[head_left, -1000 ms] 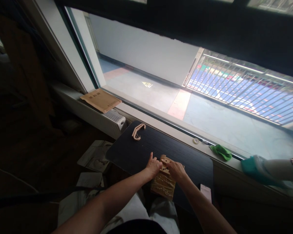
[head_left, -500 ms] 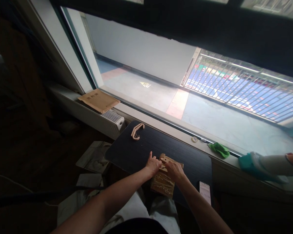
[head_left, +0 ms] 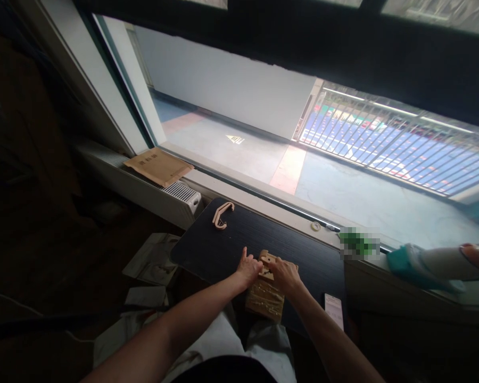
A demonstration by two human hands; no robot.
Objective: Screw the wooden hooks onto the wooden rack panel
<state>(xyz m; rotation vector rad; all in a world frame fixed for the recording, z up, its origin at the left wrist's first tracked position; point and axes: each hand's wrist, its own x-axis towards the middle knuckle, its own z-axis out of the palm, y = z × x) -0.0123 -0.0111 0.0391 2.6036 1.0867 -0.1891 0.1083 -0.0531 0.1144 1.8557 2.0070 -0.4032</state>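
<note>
The person's left hand [head_left: 248,270] has one digit raised and the others bent at the left side of the light wooden piece [head_left: 266,256]; the right hand [head_left: 284,274] curls over its right part. Whether either hand grips it cannot be told. The piece lies between and under the fingers, by the near edge of the black table [head_left: 247,239], with a shiny yellowish block [head_left: 265,300] just nearer the person. A curved wooden part [head_left: 219,217] rests near the far left corner, a phone [head_left: 333,310] by the right edge.
</note>
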